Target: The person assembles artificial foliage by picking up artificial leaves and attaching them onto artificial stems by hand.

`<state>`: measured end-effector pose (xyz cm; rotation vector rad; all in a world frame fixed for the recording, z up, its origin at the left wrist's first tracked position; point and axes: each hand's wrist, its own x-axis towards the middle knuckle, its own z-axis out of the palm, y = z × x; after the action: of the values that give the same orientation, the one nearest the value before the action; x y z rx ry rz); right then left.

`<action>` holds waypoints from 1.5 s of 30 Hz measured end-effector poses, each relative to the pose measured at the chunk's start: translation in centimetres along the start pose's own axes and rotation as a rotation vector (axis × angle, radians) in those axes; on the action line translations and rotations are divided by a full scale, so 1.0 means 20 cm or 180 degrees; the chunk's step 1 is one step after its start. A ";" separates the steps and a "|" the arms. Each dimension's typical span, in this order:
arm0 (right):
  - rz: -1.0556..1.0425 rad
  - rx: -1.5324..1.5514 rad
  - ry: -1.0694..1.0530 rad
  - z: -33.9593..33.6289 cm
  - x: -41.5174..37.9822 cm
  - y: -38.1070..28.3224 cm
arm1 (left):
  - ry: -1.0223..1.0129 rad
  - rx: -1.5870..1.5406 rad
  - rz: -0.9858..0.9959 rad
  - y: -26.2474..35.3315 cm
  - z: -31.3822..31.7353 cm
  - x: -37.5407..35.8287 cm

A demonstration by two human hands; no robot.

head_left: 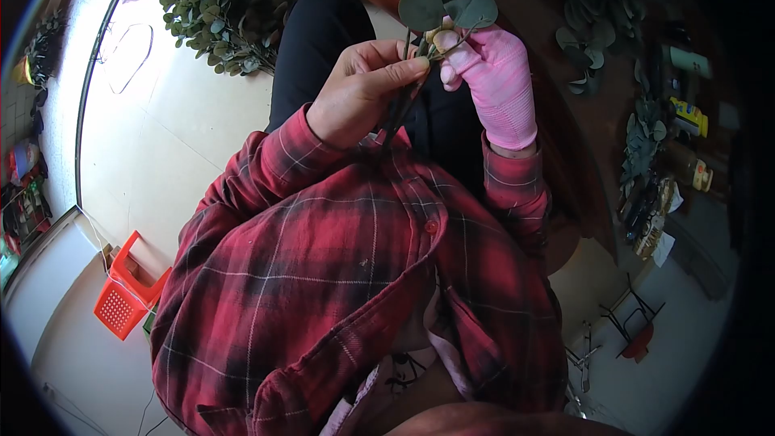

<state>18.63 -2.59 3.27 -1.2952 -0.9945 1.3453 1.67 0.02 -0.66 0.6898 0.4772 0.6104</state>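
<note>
A bunch of round-leaved eucalyptus stems (421,10) stands in front of my chest, with grey-green leaves at the top and thin dark stalks running down. My bare left hand (355,89) pinches the stalks between thumb and fingers. My right hand (496,81), in a pink glove with bare fingertips, is closed around the same stems just beside it. Small yellowish tips, perhaps fingertip covers, show at its fingers. The lower stalk ends point down toward my lap.
A big heap of leafy branches (222,16) lies on the floor at the upper left. More leaf sprays (585,24) rest on the dark wooden table at right, with bottles (689,117) beyond. An orange plastic stool (125,299) stands at the lower left.
</note>
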 end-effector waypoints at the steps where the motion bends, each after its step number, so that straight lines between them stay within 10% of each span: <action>1: -0.0022 0.0003 -0.0012 0.00 0.00 0.00 | -0.0004 -0.0009 0.0037 0.00 0.00 0.00; 24: 0.0003 -0.0022 0.0214 0.00 -0.01 -0.01 | 0.0523 0.0792 0.0323 0.01 0.02 -0.03; 34: -0.1135 -0.0024 0.0279 0.03 -0.21 -0.10 | 0.0433 0.0060 0.0504 0.01 -0.02 -0.03; 45: 0.0792 0.0650 -0.0904 0.02 -0.25 0.13 | 0.0040 -0.0696 0.0379 0.00 -0.03 0.01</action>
<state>17.64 -7.83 1.76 -1.1190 -0.8756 1.8116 1.43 0.43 -1.02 0.5089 0.3760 0.7671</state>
